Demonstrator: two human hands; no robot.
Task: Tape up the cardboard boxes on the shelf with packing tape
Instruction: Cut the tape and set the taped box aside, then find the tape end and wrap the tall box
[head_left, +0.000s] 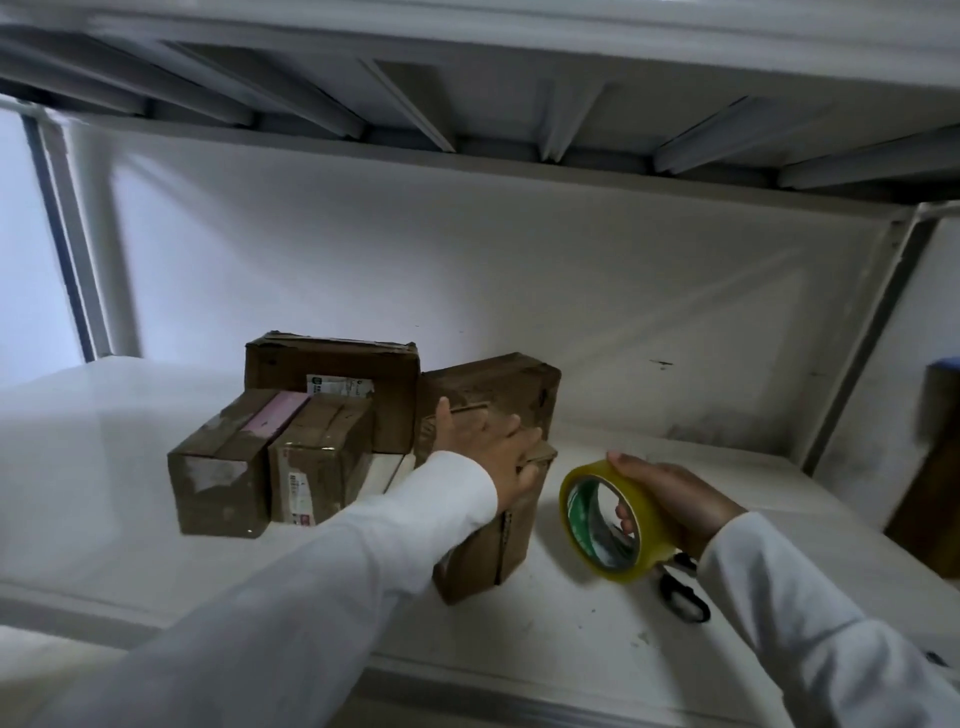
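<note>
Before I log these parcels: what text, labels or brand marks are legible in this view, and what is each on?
No text here can be read.
White shipping label on the back large brown cardboard box: print blurred.
White-and-red sticker on the front small brown cardboard box: too small.
Green printed core of the yellow packing tape roll, gripped by the right hand: markings unreadable.

We observe a white metal shelf (597, 639) with scuffed, dirty patches. Directly on it stand five cardboard boxes: a front-left box (218, 467), a labelled box (317, 457) just beside it, a rear box (332, 374), a rear-right box (493, 389), and a near box (498, 540). Black-handled scissors (683, 597) lie to the right.
</note>
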